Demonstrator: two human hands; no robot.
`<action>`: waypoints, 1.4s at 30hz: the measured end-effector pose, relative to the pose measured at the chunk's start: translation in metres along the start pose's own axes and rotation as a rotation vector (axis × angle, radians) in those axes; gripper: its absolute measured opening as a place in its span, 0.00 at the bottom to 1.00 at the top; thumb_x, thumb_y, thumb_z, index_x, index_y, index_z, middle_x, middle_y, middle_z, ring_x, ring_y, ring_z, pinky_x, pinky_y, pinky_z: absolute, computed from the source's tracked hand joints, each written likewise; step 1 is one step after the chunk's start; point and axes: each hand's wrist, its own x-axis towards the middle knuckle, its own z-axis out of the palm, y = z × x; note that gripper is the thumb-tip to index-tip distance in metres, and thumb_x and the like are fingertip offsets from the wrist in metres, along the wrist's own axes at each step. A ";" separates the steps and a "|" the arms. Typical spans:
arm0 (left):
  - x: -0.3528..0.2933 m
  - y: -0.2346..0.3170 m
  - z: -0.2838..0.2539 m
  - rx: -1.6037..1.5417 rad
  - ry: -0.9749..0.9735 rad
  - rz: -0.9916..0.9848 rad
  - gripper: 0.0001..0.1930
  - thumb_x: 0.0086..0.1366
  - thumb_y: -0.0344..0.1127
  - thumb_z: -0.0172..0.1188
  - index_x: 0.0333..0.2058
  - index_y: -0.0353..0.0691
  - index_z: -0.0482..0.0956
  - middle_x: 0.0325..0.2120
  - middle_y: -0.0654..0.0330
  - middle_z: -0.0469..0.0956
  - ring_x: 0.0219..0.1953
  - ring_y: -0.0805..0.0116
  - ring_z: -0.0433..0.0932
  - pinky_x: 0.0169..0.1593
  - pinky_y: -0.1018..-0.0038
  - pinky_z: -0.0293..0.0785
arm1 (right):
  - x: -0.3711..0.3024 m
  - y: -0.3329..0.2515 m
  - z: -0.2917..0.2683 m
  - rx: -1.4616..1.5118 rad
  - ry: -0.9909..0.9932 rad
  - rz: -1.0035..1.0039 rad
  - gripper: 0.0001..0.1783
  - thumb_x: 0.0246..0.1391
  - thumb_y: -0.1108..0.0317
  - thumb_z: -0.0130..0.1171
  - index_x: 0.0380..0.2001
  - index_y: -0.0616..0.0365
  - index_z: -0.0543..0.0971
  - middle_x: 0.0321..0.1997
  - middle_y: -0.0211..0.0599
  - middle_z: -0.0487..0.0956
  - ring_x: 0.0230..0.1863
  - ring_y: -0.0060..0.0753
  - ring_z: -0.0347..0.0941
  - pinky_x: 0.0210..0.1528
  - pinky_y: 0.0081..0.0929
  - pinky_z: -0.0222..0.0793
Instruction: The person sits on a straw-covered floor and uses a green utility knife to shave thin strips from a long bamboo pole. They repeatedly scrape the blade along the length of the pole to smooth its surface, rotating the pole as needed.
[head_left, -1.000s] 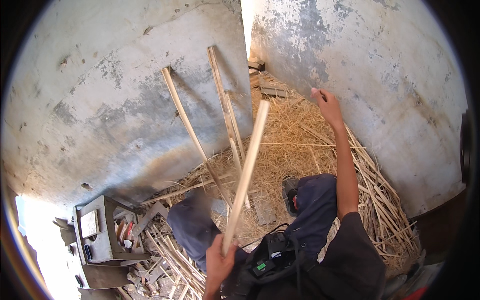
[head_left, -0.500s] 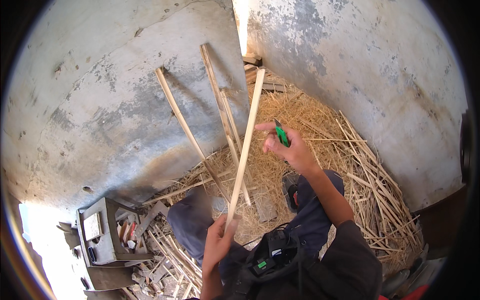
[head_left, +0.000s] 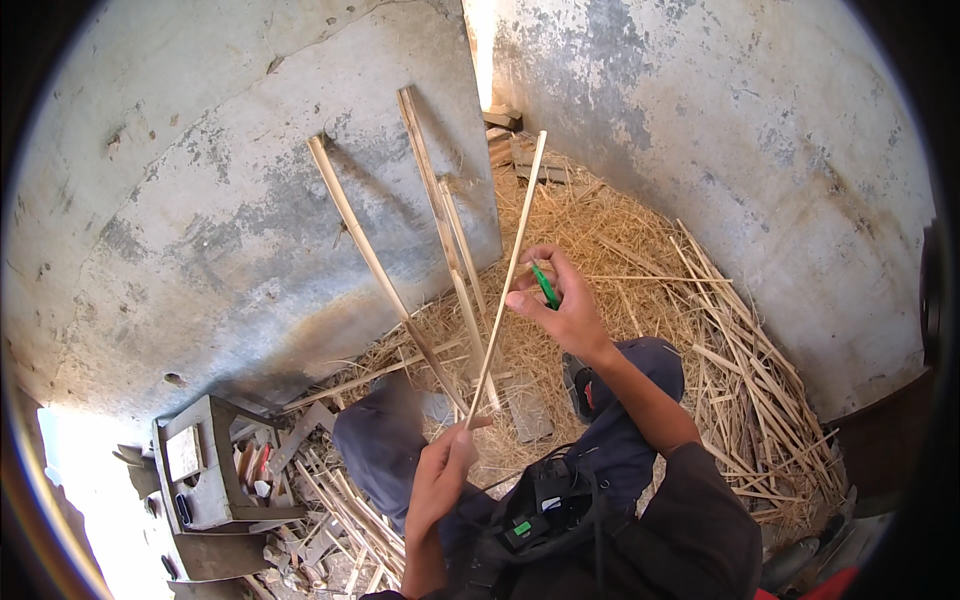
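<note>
My left hand [head_left: 442,472] is closed round the lower end of a long pale strip of wood or bamboo [head_left: 519,240], which slants up and away to the right. Its narrow edge faces me. In my right hand [head_left: 578,318] is a green utility knife [head_left: 545,287], its tip pointing up and left. The thumb and fingers of that hand are right beside the strip's middle, and I cannot tell whether they touch it. Behind the strip, a pale pole [head_left: 362,244] and a darker split pole [head_left: 436,200] lean against the wall.
Straw-like shavings [head_left: 610,235] cover the floor ahead. A heap of thin strips [head_left: 765,400] lies along the right wall [head_left: 720,130]. At lower left stands a grey open-sided box [head_left: 215,475] with scraps inside, beside more strips [head_left: 345,505]. My knees are on both sides.
The strip has turned from its broad face to its narrow edge, and its top has shifted right. My right hand has come in beside it, with the knife tilting differently.
</note>
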 end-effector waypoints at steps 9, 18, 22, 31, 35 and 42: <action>0.004 -0.004 -0.003 0.069 0.130 -0.061 0.22 0.77 0.38 0.65 0.65 0.37 0.80 0.30 0.67 0.75 0.31 0.80 0.71 0.35 0.76 0.67 | 0.010 -0.001 -0.015 0.130 -0.206 0.267 0.18 0.71 0.56 0.65 0.52 0.60 0.86 0.34 0.30 0.84 0.22 0.11 0.63 0.24 0.16 0.58; -0.004 0.016 -0.060 0.545 0.094 0.078 0.37 0.59 0.35 0.83 0.65 0.38 0.77 0.46 0.55 0.87 0.44 0.66 0.86 0.54 0.66 0.82 | 0.026 -0.002 -0.053 0.272 0.028 0.198 0.18 0.72 0.57 0.64 0.53 0.61 0.85 0.28 0.26 0.80 0.19 0.09 0.57 0.22 0.15 0.51; -0.005 0.010 -0.067 0.419 0.047 -0.028 0.20 0.69 0.38 0.76 0.53 0.33 0.85 0.34 0.58 0.85 0.34 0.76 0.78 0.41 0.74 0.77 | 0.026 -0.006 -0.057 0.224 0.105 0.150 0.21 0.75 0.54 0.60 0.57 0.60 0.84 0.28 0.24 0.76 0.19 0.09 0.55 0.21 0.15 0.51; 0.017 0.016 -0.019 0.066 0.235 0.111 0.17 0.76 0.34 0.68 0.57 0.30 0.82 0.34 0.73 0.78 0.37 0.84 0.70 0.41 0.82 0.65 | -0.006 0.000 -0.010 0.098 0.028 -0.258 0.23 0.79 0.47 0.53 0.48 0.60 0.79 0.36 0.33 0.79 0.27 0.17 0.69 0.27 0.19 0.63; 0.027 0.025 -0.010 0.024 0.273 0.138 0.19 0.72 0.34 0.73 0.56 0.33 0.82 0.25 0.76 0.68 0.27 0.84 0.64 0.32 0.81 0.61 | -0.026 -0.011 0.011 -0.324 -0.195 -0.467 0.21 0.73 0.49 0.62 0.46 0.59 0.80 0.33 0.35 0.81 0.29 0.33 0.80 0.30 0.29 0.74; 0.033 0.037 0.003 -0.144 0.221 0.126 0.20 0.67 0.28 0.76 0.54 0.32 0.79 0.24 0.79 0.63 0.27 0.88 0.60 0.30 0.84 0.54 | -0.038 0.001 0.032 -0.451 -0.315 -0.645 0.20 0.66 0.50 0.69 0.41 0.58 0.83 0.32 0.38 0.83 0.28 0.44 0.83 0.29 0.36 0.77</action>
